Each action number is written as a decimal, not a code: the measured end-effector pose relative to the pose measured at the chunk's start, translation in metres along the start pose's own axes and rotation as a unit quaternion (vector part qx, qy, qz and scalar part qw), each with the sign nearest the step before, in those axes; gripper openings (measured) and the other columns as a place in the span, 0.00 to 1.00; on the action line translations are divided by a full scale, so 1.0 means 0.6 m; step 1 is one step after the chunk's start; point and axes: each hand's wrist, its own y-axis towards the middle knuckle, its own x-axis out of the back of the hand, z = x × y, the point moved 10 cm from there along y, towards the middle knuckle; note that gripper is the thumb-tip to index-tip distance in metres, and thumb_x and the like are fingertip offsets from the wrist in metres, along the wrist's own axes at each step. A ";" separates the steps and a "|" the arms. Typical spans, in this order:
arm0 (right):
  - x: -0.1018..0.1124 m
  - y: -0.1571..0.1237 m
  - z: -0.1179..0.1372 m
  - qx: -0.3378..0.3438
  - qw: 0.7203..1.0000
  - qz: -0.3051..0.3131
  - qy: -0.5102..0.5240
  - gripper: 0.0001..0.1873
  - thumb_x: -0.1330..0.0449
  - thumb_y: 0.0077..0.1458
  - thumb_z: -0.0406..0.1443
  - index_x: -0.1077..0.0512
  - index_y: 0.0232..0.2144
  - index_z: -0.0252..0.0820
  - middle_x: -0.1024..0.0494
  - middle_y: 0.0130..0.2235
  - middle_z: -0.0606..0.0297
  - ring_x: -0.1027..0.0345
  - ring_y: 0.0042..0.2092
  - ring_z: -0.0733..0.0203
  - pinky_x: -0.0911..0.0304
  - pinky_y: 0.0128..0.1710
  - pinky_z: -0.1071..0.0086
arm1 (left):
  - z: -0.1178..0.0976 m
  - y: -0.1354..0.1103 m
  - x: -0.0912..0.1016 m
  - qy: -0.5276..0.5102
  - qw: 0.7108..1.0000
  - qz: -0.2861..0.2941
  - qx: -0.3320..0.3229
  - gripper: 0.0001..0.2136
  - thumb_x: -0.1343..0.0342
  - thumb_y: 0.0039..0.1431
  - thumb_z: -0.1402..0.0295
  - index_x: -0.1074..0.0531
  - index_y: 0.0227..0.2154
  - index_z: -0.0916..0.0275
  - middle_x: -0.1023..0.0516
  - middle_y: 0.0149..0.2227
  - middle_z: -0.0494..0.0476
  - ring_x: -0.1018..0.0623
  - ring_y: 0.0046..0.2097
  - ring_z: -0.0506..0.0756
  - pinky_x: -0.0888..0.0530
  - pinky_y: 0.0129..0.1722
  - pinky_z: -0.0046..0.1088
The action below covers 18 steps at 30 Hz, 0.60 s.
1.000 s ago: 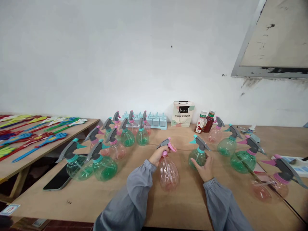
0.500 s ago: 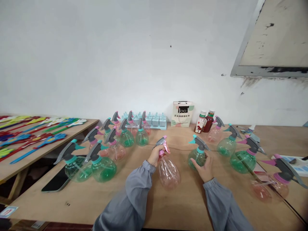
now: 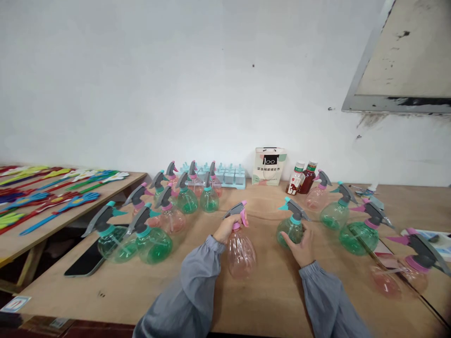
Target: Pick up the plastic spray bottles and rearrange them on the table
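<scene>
Closest in: L hand (image 3: pixel 225 229) has fingers wrapped round the neck of the pink bottle (image 3: pixel 242 256), at the mid-front of the worktop (image 3: pixel 260 303). Long axis approx. upright, neck leaning a bit L, nozzle aimed up & R; can't tell if the base touches down. Just R, green bottle (image 3: pixel 286 231), axis near vertical, nozzle pointing L, twd the pink one; R hand (image 3: pixel 303 248) cups it, thumb on the near side, fingers curled round the R side. Phone (image 3: pixel 84 263) out L, w/ spray bottles (image 3: pixel 154 246) nearby. Far back: paper bag (image 3: pixel 269 169), sauce bottles (image 3: pixel 295 179) to its R, pale blue tray (image 3: pixel 240 186) to its L.
</scene>
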 end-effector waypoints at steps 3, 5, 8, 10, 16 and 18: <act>0.000 0.000 -0.002 -0.003 1.000 0.000 -0.004 0.40 0.39 0.49 0.64 0.35 0.51 0.40 0.30 0.44 0.55 0.34 0.47 0.47 0.36 0.50 0.49 | -0.042 -0.014 0.026 0.079 0.994 -0.037 -0.072 0.07 0.46 0.41 0.68 0.25 0.24 0.61 0.22 0.28 0.54 0.24 0.33 0.52 0.28 0.35 0.27; -0.001 0.000 -0.005 -0.007 1.000 0.002 -0.001 0.41 0.39 0.48 0.64 0.35 0.50 0.40 0.30 0.45 0.54 0.34 0.48 0.46 0.36 0.50 0.48 | -0.072 -0.026 0.061 0.135 0.981 -0.085 -0.108 0.09 0.44 0.46 0.65 0.23 0.29 0.61 0.19 0.34 0.56 0.22 0.39 0.55 0.27 0.40 0.29; -0.005 0.000 -0.009 -0.019 1.000 0.009 0.009 0.42 0.39 0.47 0.65 0.35 0.50 0.40 0.30 0.45 0.55 0.35 0.47 0.46 0.36 0.50 0.48 | -0.115 -0.046 0.134 0.212 0.946 -0.187 -0.159 0.11 0.43 0.49 0.61 0.23 0.33 0.62 0.19 0.39 0.57 0.23 0.41 0.57 0.27 0.37 0.29; -0.006 0.000 -0.011 -0.026 1.000 0.010 0.013 0.42 0.39 0.47 0.65 0.35 0.50 0.39 0.31 0.44 0.55 0.35 0.47 0.47 0.36 0.50 0.48 | -0.136 -0.060 0.186 0.237 0.915 -0.262 -0.198 0.13 0.42 0.49 0.60 0.24 0.34 0.62 0.20 0.36 0.55 0.24 0.37 0.55 0.28 0.36 0.29; -0.006 -0.001 -0.013 -0.031 0.999 0.015 0.017 0.42 0.38 0.47 0.64 0.35 0.51 0.41 0.30 0.46 0.55 0.35 0.48 0.47 0.37 0.51 0.48 | -0.129 -0.056 0.265 0.267 0.869 -0.349 -0.228 0.15 0.41 0.49 0.57 0.24 0.34 0.64 0.27 0.27 0.50 0.30 0.30 0.51 0.31 0.34 0.28; -0.006 -0.001 -0.012 -0.028 0.999 0.018 0.017 0.41 0.38 0.47 0.64 0.35 0.51 0.40 0.30 0.46 0.55 0.35 0.48 0.47 0.36 0.51 0.48 | -0.120 -0.053 0.272 0.276 0.861 -0.363 -0.226 0.16 0.41 0.49 0.57 0.24 0.35 0.64 0.27 0.27 0.50 0.30 0.30 0.51 0.30 0.35 0.28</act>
